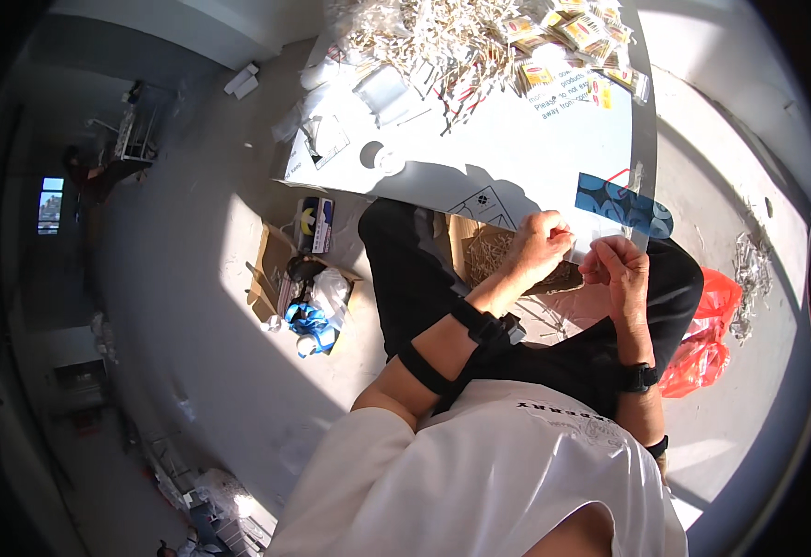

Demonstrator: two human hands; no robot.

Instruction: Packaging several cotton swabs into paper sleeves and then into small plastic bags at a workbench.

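Note:
My left hand and my right hand are raised close together at the near edge of a white table. Both pinch a clear plastic packet with a blue patterned header card, which sticks up and to the right from my fingers. The clear lower part of the packet lies between my two hands. Below my hands, between my knees, sits an open cardboard box holding small pale sticks.
A heap of pale sticks and several yellow-and-red packets cover the table's far side. A cardboard box with bags and a blue item stands on the floor to my left. A red plastic bag lies to my right.

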